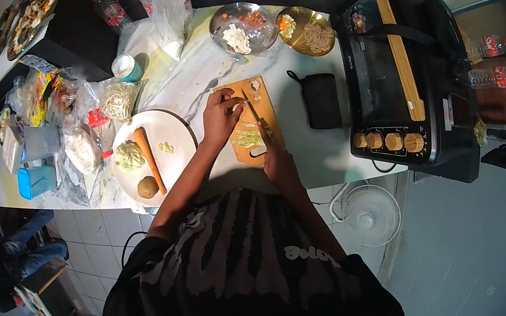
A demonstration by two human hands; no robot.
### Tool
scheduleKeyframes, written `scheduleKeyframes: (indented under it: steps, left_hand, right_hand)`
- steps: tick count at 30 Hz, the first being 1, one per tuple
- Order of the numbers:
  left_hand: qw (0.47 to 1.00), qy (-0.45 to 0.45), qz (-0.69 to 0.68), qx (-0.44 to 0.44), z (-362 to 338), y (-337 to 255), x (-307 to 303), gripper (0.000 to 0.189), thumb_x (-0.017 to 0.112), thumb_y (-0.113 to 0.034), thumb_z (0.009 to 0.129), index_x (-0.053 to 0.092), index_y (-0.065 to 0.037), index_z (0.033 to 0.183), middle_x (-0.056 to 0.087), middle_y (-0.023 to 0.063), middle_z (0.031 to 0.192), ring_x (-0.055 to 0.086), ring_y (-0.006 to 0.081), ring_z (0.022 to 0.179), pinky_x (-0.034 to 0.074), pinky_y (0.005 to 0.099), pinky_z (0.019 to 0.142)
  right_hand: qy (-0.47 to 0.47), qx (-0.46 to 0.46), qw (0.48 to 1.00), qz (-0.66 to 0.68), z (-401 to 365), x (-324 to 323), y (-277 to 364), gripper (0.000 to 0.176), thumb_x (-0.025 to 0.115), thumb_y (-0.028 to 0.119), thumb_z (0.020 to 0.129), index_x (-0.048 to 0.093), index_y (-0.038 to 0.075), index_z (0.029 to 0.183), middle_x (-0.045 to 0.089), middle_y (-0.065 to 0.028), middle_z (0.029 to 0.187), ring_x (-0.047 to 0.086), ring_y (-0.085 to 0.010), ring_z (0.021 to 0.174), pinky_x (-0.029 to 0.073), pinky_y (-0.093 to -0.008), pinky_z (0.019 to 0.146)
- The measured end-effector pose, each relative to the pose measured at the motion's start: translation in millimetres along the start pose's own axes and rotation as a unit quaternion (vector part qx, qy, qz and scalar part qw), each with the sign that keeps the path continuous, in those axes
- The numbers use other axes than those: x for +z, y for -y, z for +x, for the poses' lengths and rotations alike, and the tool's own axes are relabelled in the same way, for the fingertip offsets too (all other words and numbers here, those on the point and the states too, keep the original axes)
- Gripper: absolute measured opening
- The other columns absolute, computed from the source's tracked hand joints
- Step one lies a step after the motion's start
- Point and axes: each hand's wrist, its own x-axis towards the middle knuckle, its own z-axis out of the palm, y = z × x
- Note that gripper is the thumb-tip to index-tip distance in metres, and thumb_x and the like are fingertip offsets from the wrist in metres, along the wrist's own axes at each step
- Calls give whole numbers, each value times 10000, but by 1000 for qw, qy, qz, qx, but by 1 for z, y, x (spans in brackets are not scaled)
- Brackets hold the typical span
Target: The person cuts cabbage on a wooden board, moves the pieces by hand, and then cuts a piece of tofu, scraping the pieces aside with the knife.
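Observation:
My right hand (279,164) is closed round the handle of a knife (255,111), its blade angled up and left over the wooden cutting board (273,124). Close to the blade's tip, my left hand (221,116) has its fingers pinched together, and a small pale bit shows at the fingertips, too small to name. Pale green chopped vegetable (247,138) lies on the board between my hands. At the board's far end is a round mark or small piece (255,85) that I cannot make out.
Left of the board, a white plate (122,179) carries a carrot (149,159), cabbage (129,156) and a brown potato-like item (147,187). Two metal plates (221,40) (302,51) of cut food stand behind. A black pouch (320,101) and an oven (402,82) are at right.

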Motion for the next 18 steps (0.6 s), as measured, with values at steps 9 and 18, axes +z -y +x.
scheduleKeyframes:
  steps: [9, 18]
  left_hand:
    - [1000, 9, 1, -5, 2, -1, -1, 123, 785, -163, 825, 799, -97, 928, 664, 71, 1059, 615, 245, 969, 518, 366, 845]
    - [1000, 13, -4, -15, 3, -1, -2, 128, 785, -159, 819, 800, -100, 931, 662, 68, 1066, 613, 250, 969, 515, 364, 850]
  right_hand:
    - [0, 7, 1000, 27, 0, -1, 6, 825, 445, -52, 881, 221, 250, 1615, 616, -314, 1210, 633, -515, 876, 515, -547, 750]
    - [9, 19, 1000, 6, 1, 0, 9, 866, 469, -23, 882, 164, 314, 1620, 645, -327, 1120, 672, -503, 835, 551, -560, 736]
